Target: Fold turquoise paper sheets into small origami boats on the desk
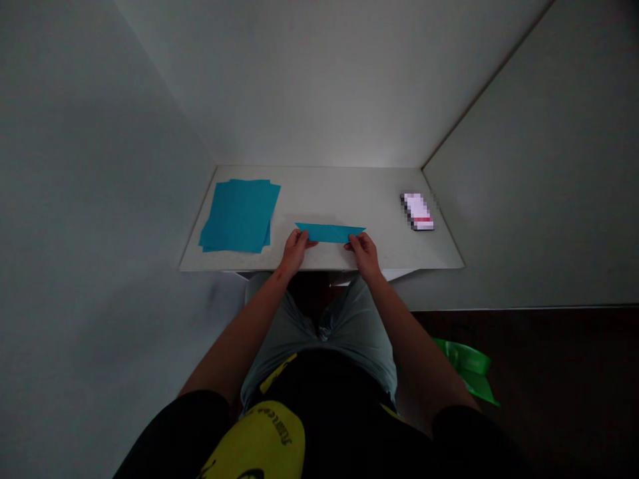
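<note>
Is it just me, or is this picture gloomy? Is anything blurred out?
Head view: dim overall, floor at lower right nearly black; head view: soft shadows on the left wall; head view: the phone broken into coarse blocks, while the blue strip's edges stay readable.

left hand: pinching | right hand: pinching | forearms: angled inward

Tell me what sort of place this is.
Probably a small desk nook indoors: a white tabletop with plain walls behind and beside it, and a stack of blue sheets lying on top.
</note>
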`<move>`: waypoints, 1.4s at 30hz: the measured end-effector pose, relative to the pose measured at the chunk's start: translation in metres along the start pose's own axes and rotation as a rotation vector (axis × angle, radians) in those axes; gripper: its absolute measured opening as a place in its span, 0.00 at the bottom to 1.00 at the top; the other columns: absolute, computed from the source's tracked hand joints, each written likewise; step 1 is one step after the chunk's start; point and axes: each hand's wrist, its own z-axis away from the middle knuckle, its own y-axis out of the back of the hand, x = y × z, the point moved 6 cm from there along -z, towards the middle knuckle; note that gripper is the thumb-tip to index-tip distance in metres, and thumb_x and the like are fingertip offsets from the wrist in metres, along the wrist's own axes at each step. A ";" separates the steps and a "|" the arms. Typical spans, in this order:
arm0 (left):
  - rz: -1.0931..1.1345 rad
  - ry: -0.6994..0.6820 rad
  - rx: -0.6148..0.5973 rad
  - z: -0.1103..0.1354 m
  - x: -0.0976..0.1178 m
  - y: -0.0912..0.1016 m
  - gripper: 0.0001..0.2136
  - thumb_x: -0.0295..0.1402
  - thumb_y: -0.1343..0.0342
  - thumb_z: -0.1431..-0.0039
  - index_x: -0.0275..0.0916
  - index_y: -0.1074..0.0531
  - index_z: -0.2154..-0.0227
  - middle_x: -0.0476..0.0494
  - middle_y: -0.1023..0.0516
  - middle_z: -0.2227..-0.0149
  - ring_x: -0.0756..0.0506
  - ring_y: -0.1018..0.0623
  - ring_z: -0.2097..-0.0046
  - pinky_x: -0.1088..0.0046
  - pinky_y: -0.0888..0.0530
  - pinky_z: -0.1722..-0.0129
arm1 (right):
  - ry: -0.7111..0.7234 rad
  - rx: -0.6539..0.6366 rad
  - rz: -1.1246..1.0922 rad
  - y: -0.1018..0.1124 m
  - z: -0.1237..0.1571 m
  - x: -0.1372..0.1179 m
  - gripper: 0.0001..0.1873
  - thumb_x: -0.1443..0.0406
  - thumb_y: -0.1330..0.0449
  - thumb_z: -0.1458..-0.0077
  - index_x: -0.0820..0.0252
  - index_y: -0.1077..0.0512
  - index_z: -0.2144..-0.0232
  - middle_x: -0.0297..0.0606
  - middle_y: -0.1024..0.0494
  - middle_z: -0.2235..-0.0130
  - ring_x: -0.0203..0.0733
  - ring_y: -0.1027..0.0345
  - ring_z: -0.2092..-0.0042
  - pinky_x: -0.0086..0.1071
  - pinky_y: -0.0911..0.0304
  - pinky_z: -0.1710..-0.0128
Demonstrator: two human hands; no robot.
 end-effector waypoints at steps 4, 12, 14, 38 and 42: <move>-0.121 -0.010 -0.027 0.002 0.004 -0.001 0.25 0.53 0.26 0.50 0.40 0.28 0.61 0.47 0.18 0.62 0.45 0.17 0.58 0.59 0.16 0.49 | 0.007 -0.002 0.058 0.000 0.000 0.000 0.33 0.33 0.31 0.51 0.51 0.33 0.68 0.30 0.24 0.73 0.42 0.25 0.68 0.39 0.26 0.59; -0.341 -0.007 -0.166 0.010 0.015 -0.006 0.26 0.52 0.22 0.57 0.38 0.16 0.61 0.40 0.11 0.55 0.35 0.15 0.49 0.53 0.19 0.43 | -0.012 -0.141 0.179 -0.005 0.004 -0.004 0.30 0.39 0.23 0.60 0.54 0.24 0.69 0.31 0.23 0.72 0.41 0.32 0.69 0.37 0.33 0.65; -0.347 -0.010 -0.178 0.010 0.014 -0.007 0.26 0.53 0.22 0.57 0.39 0.15 0.61 0.41 0.11 0.56 0.36 0.16 0.51 0.54 0.19 0.43 | -0.014 -0.168 0.236 -0.006 0.006 -0.005 0.28 0.39 0.24 0.56 0.54 0.24 0.73 0.30 0.27 0.75 0.39 0.36 0.71 0.35 0.37 0.68; -0.198 -0.018 0.012 0.007 0.013 0.002 0.33 0.72 0.45 0.40 0.43 0.32 0.63 0.55 0.27 0.78 0.48 0.23 0.78 0.71 0.23 0.75 | 0.116 -0.067 0.198 0.004 0.010 -0.015 0.34 0.35 0.44 0.35 0.53 0.21 0.45 0.30 0.30 0.73 0.43 0.34 0.70 0.38 0.34 0.64; -0.199 -0.009 0.027 0.005 0.009 0.005 0.34 0.74 0.48 0.41 0.43 0.34 0.63 0.55 0.27 0.78 0.48 0.21 0.77 0.70 0.20 0.73 | 0.128 -0.095 0.168 0.003 0.012 -0.014 0.30 0.39 0.33 0.42 0.51 0.22 0.48 0.29 0.30 0.71 0.40 0.36 0.71 0.36 0.37 0.68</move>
